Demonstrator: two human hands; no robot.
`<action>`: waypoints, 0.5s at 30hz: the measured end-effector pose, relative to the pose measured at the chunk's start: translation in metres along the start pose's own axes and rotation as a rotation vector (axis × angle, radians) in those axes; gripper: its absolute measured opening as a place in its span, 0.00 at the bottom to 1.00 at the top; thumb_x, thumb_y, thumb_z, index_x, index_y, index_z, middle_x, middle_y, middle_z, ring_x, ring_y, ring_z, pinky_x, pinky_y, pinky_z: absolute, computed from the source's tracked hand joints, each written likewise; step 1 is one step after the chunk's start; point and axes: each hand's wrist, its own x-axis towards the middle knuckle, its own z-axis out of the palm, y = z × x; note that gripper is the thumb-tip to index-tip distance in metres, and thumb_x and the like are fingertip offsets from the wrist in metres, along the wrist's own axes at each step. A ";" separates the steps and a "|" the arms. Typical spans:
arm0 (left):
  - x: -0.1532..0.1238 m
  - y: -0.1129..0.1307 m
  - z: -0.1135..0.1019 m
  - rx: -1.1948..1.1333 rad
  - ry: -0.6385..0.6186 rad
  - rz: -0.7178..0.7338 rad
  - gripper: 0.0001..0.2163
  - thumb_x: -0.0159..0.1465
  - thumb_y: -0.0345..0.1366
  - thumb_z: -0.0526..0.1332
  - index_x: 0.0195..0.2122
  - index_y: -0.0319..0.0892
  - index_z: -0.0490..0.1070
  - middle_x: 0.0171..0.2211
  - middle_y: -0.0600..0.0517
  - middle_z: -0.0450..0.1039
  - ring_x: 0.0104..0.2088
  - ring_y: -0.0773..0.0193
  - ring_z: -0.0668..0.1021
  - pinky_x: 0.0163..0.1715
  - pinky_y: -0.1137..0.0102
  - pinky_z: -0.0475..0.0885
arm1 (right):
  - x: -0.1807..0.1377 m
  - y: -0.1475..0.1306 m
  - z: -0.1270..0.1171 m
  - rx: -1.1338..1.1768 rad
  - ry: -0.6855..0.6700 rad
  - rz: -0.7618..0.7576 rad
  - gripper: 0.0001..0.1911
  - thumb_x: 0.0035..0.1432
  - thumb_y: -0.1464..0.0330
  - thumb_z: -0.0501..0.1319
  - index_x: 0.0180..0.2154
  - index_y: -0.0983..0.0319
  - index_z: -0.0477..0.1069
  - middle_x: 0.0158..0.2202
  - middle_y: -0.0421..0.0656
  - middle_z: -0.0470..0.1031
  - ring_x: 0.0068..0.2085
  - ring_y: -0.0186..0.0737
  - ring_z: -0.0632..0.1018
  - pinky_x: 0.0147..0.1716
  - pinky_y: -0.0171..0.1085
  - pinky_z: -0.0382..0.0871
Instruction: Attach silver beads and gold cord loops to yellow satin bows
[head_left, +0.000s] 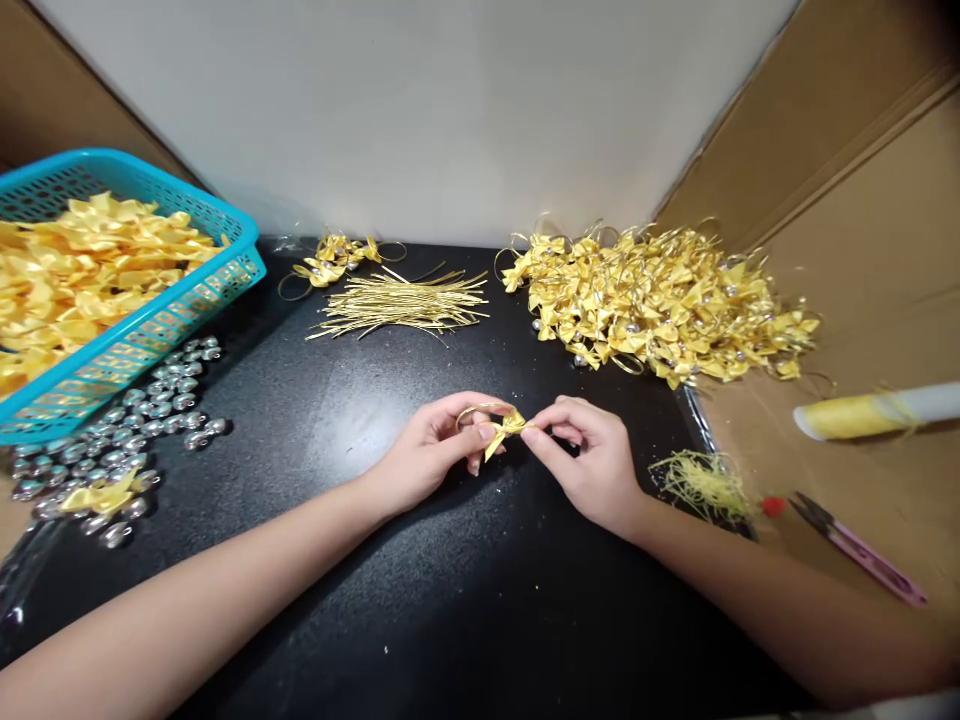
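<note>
Between my two hands, over the middle of the black table, is a yellow ribbon bow point(509, 425) with a loop of gold cord point(474, 408) on it. My left hand point(450, 435) pinches the bow's left side between thumb and fingers, and the cord loop curves over those fingers. Thumb and forefinger of my right hand point(581, 445) are closed at the bow's right edge. Whether they grip ribbon or a cord end is too small to tell. One tail of the bow points down toward me.
A blue basket point(251, 245) of yellow bows stands at left, with silver bells point(139, 425) beside it. Gold cord pieces point(401, 303) lie behind my hands. Finished-looking bows point(660, 305) are heaped at back right. Thread clippings point(701, 483) and pink snips point(862, 550) are at right.
</note>
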 end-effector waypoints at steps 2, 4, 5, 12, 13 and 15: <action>0.002 0.000 0.002 -0.091 0.002 -0.034 0.11 0.59 0.37 0.66 0.42 0.40 0.74 0.25 0.54 0.72 0.22 0.73 0.70 0.21 0.79 0.66 | 0.000 -0.001 0.001 0.103 -0.014 0.106 0.06 0.55 0.69 0.63 0.26 0.62 0.72 0.21 0.36 0.68 0.21 0.29 0.63 0.23 0.33 0.56; 0.002 0.001 0.003 -0.174 0.010 -0.060 0.11 0.57 0.36 0.67 0.41 0.41 0.74 0.23 0.56 0.71 0.22 0.73 0.70 0.20 0.79 0.67 | 0.000 -0.002 0.002 0.170 -0.020 0.162 0.06 0.55 0.69 0.62 0.26 0.62 0.72 0.20 0.36 0.67 0.21 0.28 0.62 0.21 0.32 0.55; 0.002 0.001 0.004 -0.196 0.015 -0.065 0.11 0.57 0.36 0.67 0.40 0.41 0.73 0.23 0.56 0.71 0.21 0.73 0.70 0.20 0.79 0.67 | 0.001 -0.002 0.001 0.175 -0.021 0.155 0.06 0.55 0.70 0.62 0.26 0.62 0.72 0.20 0.36 0.66 0.21 0.28 0.61 0.21 0.32 0.55; -0.002 -0.002 0.006 -0.043 0.043 0.038 0.10 0.60 0.37 0.65 0.40 0.40 0.68 0.24 0.57 0.70 0.22 0.73 0.70 0.21 0.78 0.69 | 0.011 -0.004 -0.022 0.344 -0.023 0.053 0.06 0.60 0.69 0.59 0.37 0.58 0.74 0.29 0.39 0.68 0.29 0.33 0.68 0.29 0.35 0.62; -0.002 -0.002 0.007 -0.012 0.041 0.048 0.10 0.60 0.37 0.65 0.39 0.40 0.67 0.25 0.56 0.70 0.23 0.73 0.70 0.22 0.78 0.69 | 0.013 -0.005 -0.025 0.398 -0.011 0.080 0.07 0.62 0.68 0.58 0.37 0.57 0.75 0.30 0.40 0.68 0.29 0.33 0.68 0.29 0.35 0.63; -0.004 -0.001 0.008 0.056 0.031 0.051 0.09 0.60 0.37 0.65 0.35 0.39 0.67 0.25 0.56 0.70 0.24 0.73 0.70 0.23 0.78 0.69 | 0.016 -0.007 -0.030 0.480 -0.024 0.126 0.07 0.62 0.65 0.58 0.37 0.57 0.75 0.28 0.40 0.68 0.29 0.33 0.68 0.28 0.36 0.63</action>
